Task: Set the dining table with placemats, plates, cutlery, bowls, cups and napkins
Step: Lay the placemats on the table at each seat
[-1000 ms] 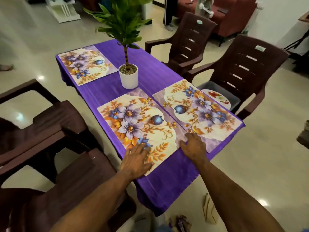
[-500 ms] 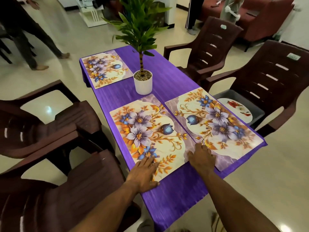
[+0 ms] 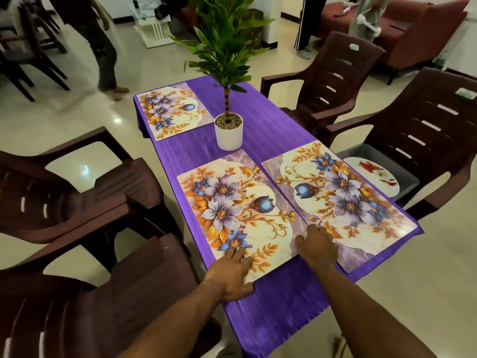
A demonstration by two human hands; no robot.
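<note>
The left hand (image 3: 233, 273) lies flat, fingers (image 3: 238, 254) straight, on the near corner of the left placemat (image 3: 237, 210), nearer than the pot (image 3: 228, 134). The right hand (image 3: 318, 248) rests with fingers spread where that mat meets the right placemat (image 3: 343, 200). Right of both, a tub (image 3: 361, 152) on a chair (image 3: 423, 130) holds a plate (image 3: 374, 178). The pot holds pebbles and a plant (image 3: 224, 45). A third placemat (image 3: 171, 112) lies left beyond the pot on the purple surface (image 3: 268, 120).

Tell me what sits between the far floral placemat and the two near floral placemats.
In the head view, bare purple tablecloth and, off to the right, a white potted plant.
</note>
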